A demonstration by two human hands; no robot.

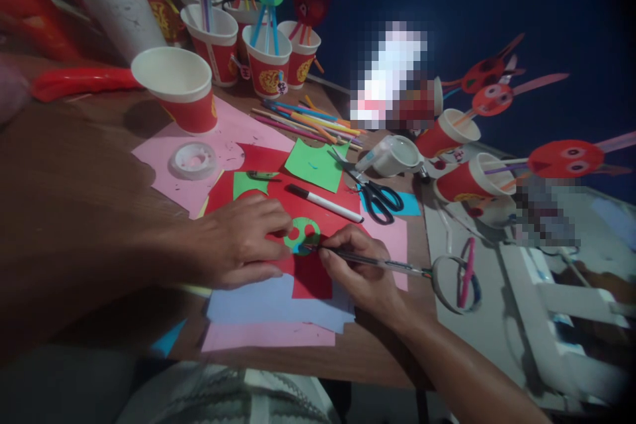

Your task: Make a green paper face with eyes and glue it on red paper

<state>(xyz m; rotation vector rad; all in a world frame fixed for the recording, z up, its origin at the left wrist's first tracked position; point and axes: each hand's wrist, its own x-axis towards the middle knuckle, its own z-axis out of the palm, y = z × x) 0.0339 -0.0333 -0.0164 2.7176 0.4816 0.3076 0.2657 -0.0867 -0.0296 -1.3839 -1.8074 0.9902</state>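
My right hand (360, 268) is closed round a thin pen (377, 263), its tip resting on a small green paper disc (304, 235) that has two red round holes. The disc lies on red paper (313, 275). My left hand (243, 238) lies on the red paper just left of the disc, fingers curled, fingertips touching the disc's edge and pinning it down. Both hands sit over a stack of pink, red and pale blue sheets on a brown wooden table (74, 172).
A white marker (325, 203) and blue-handled scissors (377, 197) lie behind the hands. A tape roll (193, 160) sits on pink paper at the left. Red paper cups (181, 86) with straws and paper faces stand at the back and right. Coloured straws (308, 120) lie loose.
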